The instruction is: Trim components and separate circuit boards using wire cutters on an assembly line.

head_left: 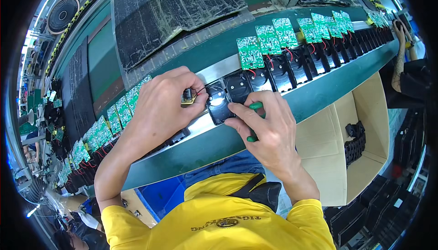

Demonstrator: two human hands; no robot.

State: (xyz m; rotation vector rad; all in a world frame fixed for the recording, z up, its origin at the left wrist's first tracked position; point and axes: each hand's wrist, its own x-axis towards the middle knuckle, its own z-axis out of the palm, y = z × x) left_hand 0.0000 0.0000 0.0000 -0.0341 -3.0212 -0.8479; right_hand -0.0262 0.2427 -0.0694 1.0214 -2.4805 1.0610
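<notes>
Right grip [273, 130], case [217, 106] lengthwise forward

Both my forearms [123, 156] reach over the tabletop's [191, 154] near edge; my left hand [169, 97] pinches thumb against fingertips, my right hand [271, 127] curls inward, fingers bent.

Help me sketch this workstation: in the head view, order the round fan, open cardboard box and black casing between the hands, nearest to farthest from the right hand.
1. Black casing: just left of the right hand, at its fingertips.
2. Open cardboard box: on the hand's right.
3. Round fan: far off at the upper left.
</notes>
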